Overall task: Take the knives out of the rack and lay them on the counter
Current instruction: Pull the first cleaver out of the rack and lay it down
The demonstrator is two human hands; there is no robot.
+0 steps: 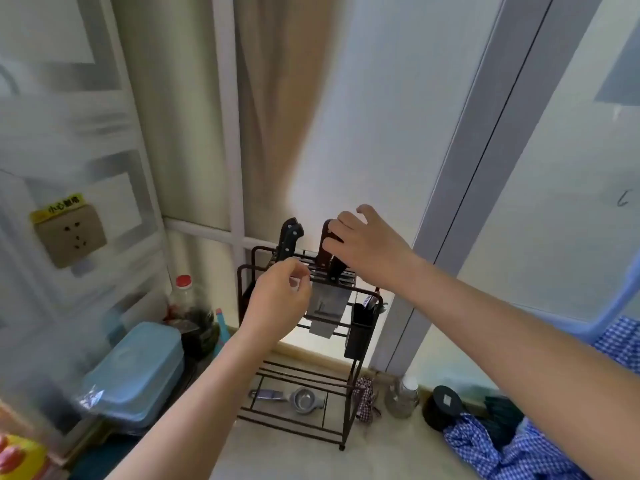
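A dark metal wire rack (pixel 360 375) stands on the pale counter (pixel 277 459) against the wall. Knives stand in its top slots: two black-handled ones (pixel 290 239) at the left, a brown-handled one (pixel 325 251) and a dark one (pixel 337 268) beside it. A broad cleaver blade (pixel 327 311) hangs below the slots. My right hand (pixel 367 247) is at the brown handle, fingers curled onto its top. My left hand (pixel 280 301) hovers in front of the rack's top rail, fingers loosely bent, holding nothing.
A black utensil cup (pixel 360 332) hangs on the rack's right side. A metal strainer (pixel 304 400) lies on the bottom shelf. Left: a red-capped bottle (pixel 187 306) and a blue lidded box (pixel 138 368). Right: a glass jar (pixel 403 396), a black lid (pixel 445 405) and checked cloth (pixel 519 445).
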